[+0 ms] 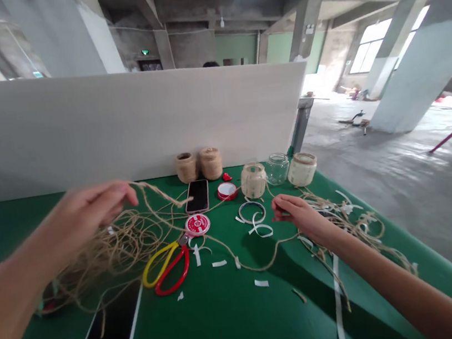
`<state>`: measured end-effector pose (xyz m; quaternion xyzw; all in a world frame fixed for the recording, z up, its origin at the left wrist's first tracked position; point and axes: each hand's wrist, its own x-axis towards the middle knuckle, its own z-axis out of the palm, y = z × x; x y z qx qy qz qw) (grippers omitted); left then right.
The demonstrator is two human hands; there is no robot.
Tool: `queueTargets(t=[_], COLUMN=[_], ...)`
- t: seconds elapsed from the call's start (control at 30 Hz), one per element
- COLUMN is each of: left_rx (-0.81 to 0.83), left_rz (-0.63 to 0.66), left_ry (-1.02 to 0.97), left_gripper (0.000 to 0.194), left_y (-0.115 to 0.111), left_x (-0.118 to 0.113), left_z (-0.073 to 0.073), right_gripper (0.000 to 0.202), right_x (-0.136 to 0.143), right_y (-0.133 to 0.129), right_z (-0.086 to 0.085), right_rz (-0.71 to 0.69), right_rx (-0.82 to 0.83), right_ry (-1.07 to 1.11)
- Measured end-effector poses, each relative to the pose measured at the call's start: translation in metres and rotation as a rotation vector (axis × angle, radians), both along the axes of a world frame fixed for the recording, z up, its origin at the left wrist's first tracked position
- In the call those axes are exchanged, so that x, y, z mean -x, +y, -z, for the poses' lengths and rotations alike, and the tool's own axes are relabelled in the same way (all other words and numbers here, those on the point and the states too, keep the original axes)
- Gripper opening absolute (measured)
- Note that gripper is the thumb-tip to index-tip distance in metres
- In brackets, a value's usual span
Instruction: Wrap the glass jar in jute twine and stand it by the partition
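My left hand [102, 205], blurred, is closed on jute twine [157, 190] over the left side of the green table; the twine trails from its fingertips toward the phone. My right hand [293, 210] hangs in front of the jars with its fingertips pinched; whatever they hold is too small to make out. A strand of twine [261, 269] sags across the table between the two sides. Behind my right hand stand a jar with a pale covering [253, 181], a clear glass jar [277, 169] and another pale-covered jar [302, 170].
Loose twine lies in a heap [126, 239] at left and a pile [355, 224] at right. Scissors [168, 267], a red-and-white disc [197, 225], a tape roll [227, 191] and a phone [197, 196] lie mid-table. Two twine-wrapped jars [211, 163] stand before the white panel [131, 126].
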<state>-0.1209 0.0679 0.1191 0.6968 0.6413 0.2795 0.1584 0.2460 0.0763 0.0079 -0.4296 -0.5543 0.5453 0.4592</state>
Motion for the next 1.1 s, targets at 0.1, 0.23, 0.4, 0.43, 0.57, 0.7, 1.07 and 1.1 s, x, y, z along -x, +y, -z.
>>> queueTargets(t=[0.1,0.23,0.4,0.43,0.57,0.7,1.07,1.1], left_rx=[0.191,0.157,0.145,0.162,0.237,0.376,0.545,0.542], left_rz=[0.209,0.551,0.677,0.636,0.483,0.576,0.459,0.460], left_ry=[0.068,-0.002,-0.013,-0.008,-0.110,-0.382,-0.656,-0.647], left_gripper=[0.039,0.030,0.032,0.032,0.036,0.039,0.035,0.035], left_y=[-0.006,-0.021,-0.030,-0.030,-0.025,-0.022,-0.021,-0.021], left_x=[-0.036,-0.096,-0.106,-0.100,-0.074,-0.082,-0.113,-0.110], left_z=[0.005,0.011,0.016,0.016,0.016,0.028,0.070,0.072], right_gripper=[0.028,0.056,0.009,0.013,0.020,0.045,0.050,0.047], right_x=[0.023,0.094,0.123,0.117,0.084,0.085,0.102,0.097], right_y=[-0.018,-0.031,-0.021,-0.020,-0.021,-0.028,-0.037,-0.040], right_z=[-0.001,0.004,0.008,0.008,0.010,0.017,0.032,0.031], right_rz=[-0.137,-0.424,-0.256,-0.263,-0.431,-0.310,-0.339,-0.367], right_rx=[0.036,0.104,0.016,0.062,0.259,0.328,0.371,0.404], right_ry=[0.035,0.236,0.574,0.602,0.538,0.499,0.615,0.600])
